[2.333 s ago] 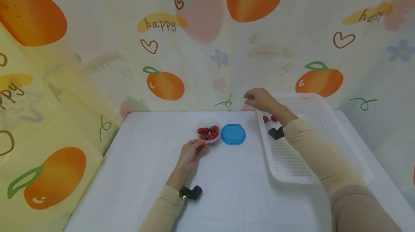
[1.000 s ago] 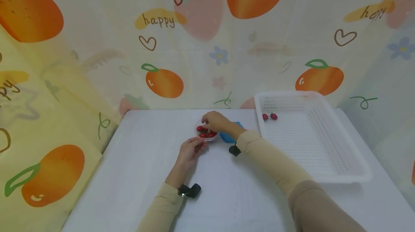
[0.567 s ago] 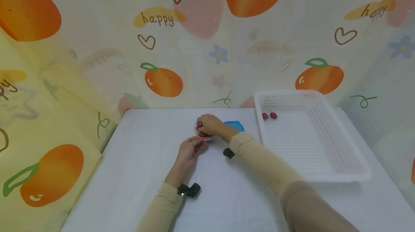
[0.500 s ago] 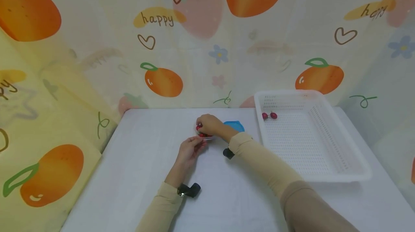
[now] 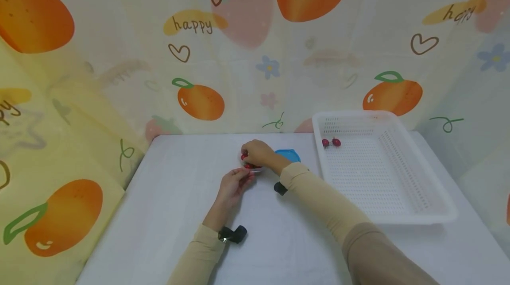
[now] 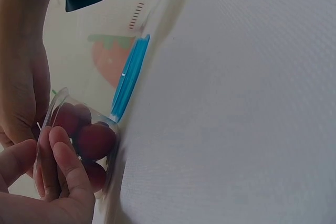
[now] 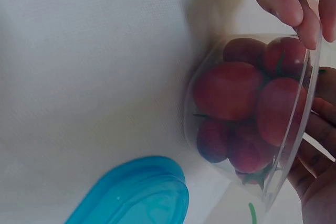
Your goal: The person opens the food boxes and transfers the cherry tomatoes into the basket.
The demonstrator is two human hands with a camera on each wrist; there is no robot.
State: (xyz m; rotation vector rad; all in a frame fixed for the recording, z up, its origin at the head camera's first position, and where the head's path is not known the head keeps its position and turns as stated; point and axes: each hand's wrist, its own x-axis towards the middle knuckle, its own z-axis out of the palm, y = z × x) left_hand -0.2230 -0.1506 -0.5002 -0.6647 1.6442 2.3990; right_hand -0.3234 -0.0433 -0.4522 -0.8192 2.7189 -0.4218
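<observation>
A small clear plastic container (image 7: 276,182) holds several red cherry tomatoes (image 7: 228,90) with green stems. It stands on the white-covered table. My left hand (image 5: 231,187) pinches the near rim of the container between thumb and fingers, as both wrist views show. From the far right side my right hand (image 5: 259,153) reaches over the container, fingers bent down to the tomatoes and covering some of them. I cannot tell whether these fingers grip a tomato. Beside the container lies a blue lid (image 5: 288,155), partly hidden by the right wrist.
A large white perforated plastic tray (image 5: 428,220) stands on the right of the table. Two cherry tomatoes (image 5: 336,142) lie in its far left corner. A fruit-printed curtain (image 5: 239,77) closes off the back and sides.
My right hand has come left from above the tray's far left edge to the container, settling lower among the tomatoes and staying there. The left hand keeps its hold on the rim.
</observation>
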